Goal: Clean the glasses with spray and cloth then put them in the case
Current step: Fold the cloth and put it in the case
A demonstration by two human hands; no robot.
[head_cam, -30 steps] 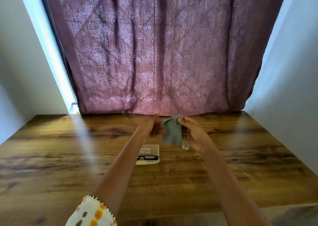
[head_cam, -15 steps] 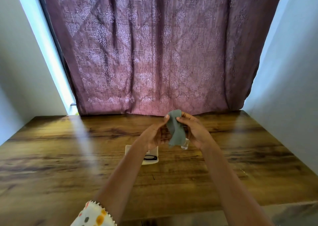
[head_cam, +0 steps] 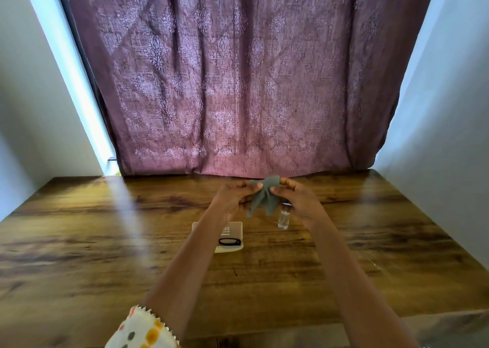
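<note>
glasses (head_cam: 229, 241): lay on the case (head_cam: 235, 226), left part covered by the left forearm (head_cam: 185, 268); showed one dark rim and a bit of frame only.
case: cream, flat on the table (head_cam: 92, 241), left end crossed by the same forearm; bore small print too blurred to read; could not tell open from closed.
spray bottle (head_cam: 283, 219): small, clear, hung below the right hand (head_cam: 299, 204) and above the table; top lost behind cloth (head_cam: 264, 199) and fingers, so could not tell how gripped.
sleeve (head_cam: 143, 329): white with orange and grey dots, cut off by the bottom edge.
left hand (head_cam: 232, 202): pinched the cloth's upper edge between thumb and fingertips.
right hand: pinched the cloth's upper edge likewise, just beside the left.
cloth: grey-green, bunched, hung down between both hands, clear of the table, beyond the case.
table: dark wood grain, glossy, streaked with light on the left; near edge visible at the bottom.
curtain (head_cam: 238, 83): maroon, patterned, hung down to the table's far edge, covered most of the background.
walls (head_cam: 455, 96): pale, closed in on both sides; bright strip (head_cam: 71, 83) left of the curtain.
</note>
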